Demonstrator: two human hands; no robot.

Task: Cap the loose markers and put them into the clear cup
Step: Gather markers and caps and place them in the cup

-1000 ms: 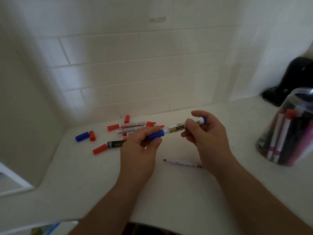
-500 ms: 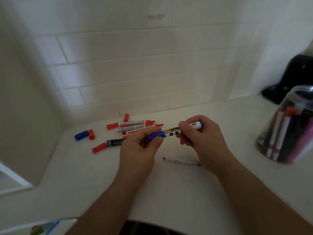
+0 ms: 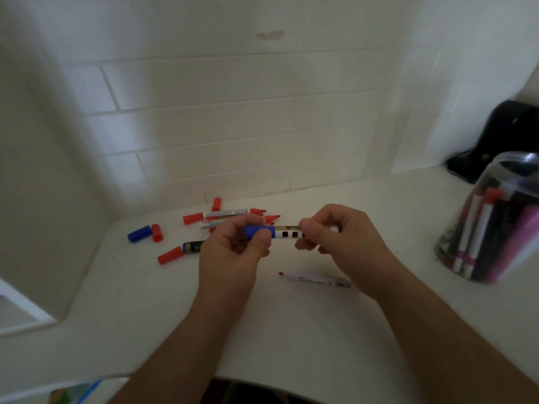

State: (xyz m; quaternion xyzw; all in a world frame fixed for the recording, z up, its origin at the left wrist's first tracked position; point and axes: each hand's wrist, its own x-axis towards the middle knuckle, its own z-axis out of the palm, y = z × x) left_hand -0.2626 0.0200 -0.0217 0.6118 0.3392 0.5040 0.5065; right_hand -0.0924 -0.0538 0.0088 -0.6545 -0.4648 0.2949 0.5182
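Loose blue cap: a short blue plastic marker cap [image 3: 139, 233] lies far left on the white table [image 3: 291, 330], touching a short red plastic cap [image 3: 157, 232] beside it.
Lower marker: a dark-barrelled marker with a gold label and red cap [image 3: 180, 251] lies near my left wrist side, its right end hidden behind my hand.
Back cluster: two uncapped red-tipped markers with white barrels [image 3: 230, 214] lie side by side near the tiled wall [image 3: 218, 126], with a red cap by their left ends [image 3: 193, 218] and another small red cap [image 3: 216, 204] just behind them.
My left hand: my left hand [image 3: 233, 252] has thumb and fingers pinched around the blue cap [image 3: 258, 231] of the white marker with black squares [image 3: 287, 234], held level above the table.
My right hand: my right hand [image 3: 335, 243] is curled tight on the barrel's other end, so the marker spans the gap between both hands.
Stray marker: a thin uncapped white marker with a red tip [image 3: 315, 279] lies on the table just below my right hand, not touching it.
Cup: the clear plastic cup [image 3: 495, 223] stands at far right, well apart from my hands, holding capped markers upright.
Behind the cup: a black object [image 3: 501, 135], too dim to identify.
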